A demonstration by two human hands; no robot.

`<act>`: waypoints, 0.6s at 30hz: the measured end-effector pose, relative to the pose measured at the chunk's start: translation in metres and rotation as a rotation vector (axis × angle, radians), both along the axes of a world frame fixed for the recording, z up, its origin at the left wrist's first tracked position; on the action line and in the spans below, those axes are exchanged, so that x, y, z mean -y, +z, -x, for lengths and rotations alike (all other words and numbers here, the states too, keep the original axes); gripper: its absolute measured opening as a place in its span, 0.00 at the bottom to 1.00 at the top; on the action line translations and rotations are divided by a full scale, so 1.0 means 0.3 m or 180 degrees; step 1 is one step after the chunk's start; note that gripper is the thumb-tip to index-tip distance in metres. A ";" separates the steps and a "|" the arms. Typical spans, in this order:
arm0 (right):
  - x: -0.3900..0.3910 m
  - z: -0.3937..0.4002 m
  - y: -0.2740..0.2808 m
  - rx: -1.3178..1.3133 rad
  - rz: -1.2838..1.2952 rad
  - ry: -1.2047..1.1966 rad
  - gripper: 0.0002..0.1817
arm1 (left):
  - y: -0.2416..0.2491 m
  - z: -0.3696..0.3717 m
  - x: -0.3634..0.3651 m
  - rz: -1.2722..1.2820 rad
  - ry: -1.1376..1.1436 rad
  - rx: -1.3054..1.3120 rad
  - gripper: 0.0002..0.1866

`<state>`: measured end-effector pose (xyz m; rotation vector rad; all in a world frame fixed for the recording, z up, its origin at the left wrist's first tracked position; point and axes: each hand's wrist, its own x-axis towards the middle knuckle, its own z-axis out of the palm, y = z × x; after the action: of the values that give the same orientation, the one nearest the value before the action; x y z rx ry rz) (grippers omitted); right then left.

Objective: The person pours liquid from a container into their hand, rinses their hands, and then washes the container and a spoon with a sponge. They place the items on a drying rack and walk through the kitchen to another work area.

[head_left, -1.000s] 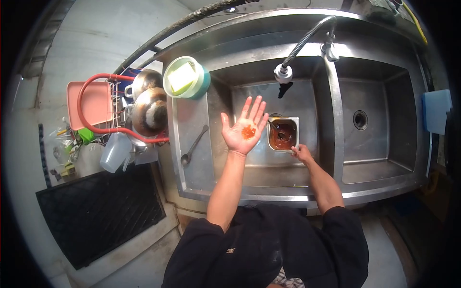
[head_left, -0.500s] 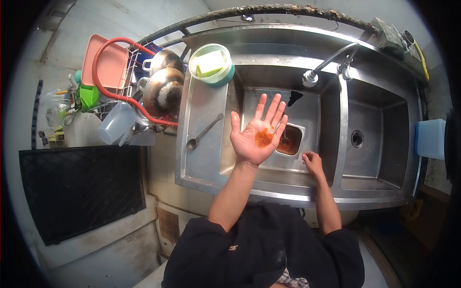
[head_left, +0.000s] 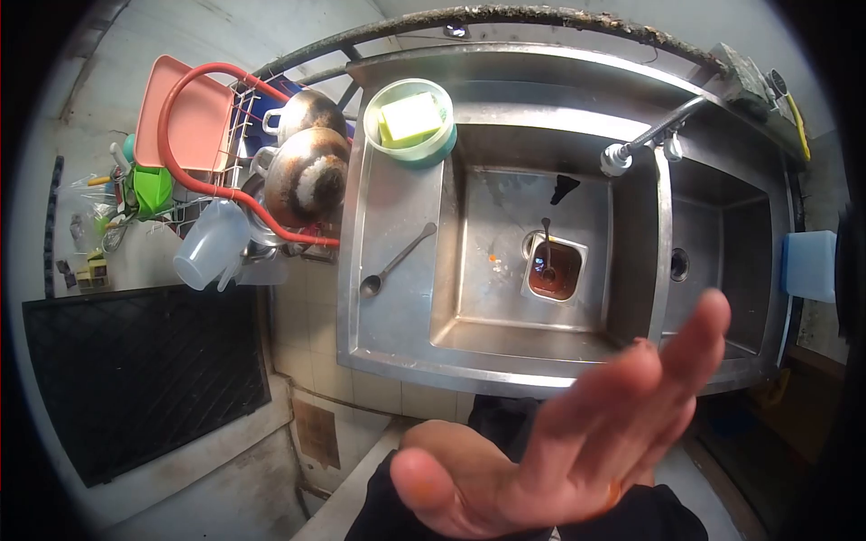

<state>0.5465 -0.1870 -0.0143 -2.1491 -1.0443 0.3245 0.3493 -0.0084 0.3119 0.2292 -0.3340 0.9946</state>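
My left hand (head_left: 555, 455) looms close to the lens, blurred, fingers spread loosely and thumb apart; I see nothing gripped, only an orange smear (head_left: 614, 492) at its edge. It covers the desk's near rim and much of the person's front. I can't make out the right hand or tell its state. The pan (head_left: 581, 275) sits in the sink (head_left: 487, 194), its spoon (head_left: 547, 239) half lost in dark sauce.
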 end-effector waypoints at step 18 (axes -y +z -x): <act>-1.186 -0.911 -0.294 -0.5891 -0.2167 0.0375 0.29 | -0.955 -0.165 -0.359 0.1756 -0.0277 -0.1304 0.43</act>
<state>0.8197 0.1686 -0.1026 -0.5190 -0.0461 1.3604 0.3988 0.0992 0.0255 -0.0858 0.3038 0.8932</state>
